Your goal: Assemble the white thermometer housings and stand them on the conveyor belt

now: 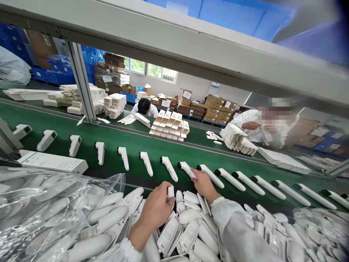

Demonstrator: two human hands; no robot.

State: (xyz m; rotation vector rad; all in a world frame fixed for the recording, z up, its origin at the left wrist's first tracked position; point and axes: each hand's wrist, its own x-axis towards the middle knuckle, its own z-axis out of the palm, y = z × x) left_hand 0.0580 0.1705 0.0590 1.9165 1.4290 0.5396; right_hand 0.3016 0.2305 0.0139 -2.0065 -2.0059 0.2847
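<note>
Loose white covers lie nearest, heaped at six o'clock, some with their hollow insides up. At eight o'clock a clear bag holds more of the same, seen through its creased, shiny film; another clear bag of white parts sits at four. Just under nine o'clock, a closed white carton lies flat at the near edge of the green belt. Across the belt, at the centre, stands a stack of white boxes, ends open; I cannot tell what is inside. Blue crates are piled at ten, brown cartons at two.

Between six and seven o'clock, the left hand has thumb and fingers pinched together on a small white piece above the heap. At five, the right hand reaches to the belt, fingertips touching the near end of a white, black-tipped device, one of a row. It lies on the belt between five and six; whether the fingers are clamped on it I cannot tell.

Faint print on the white carton and white sheets on the brown cartons are too small to read.
</note>
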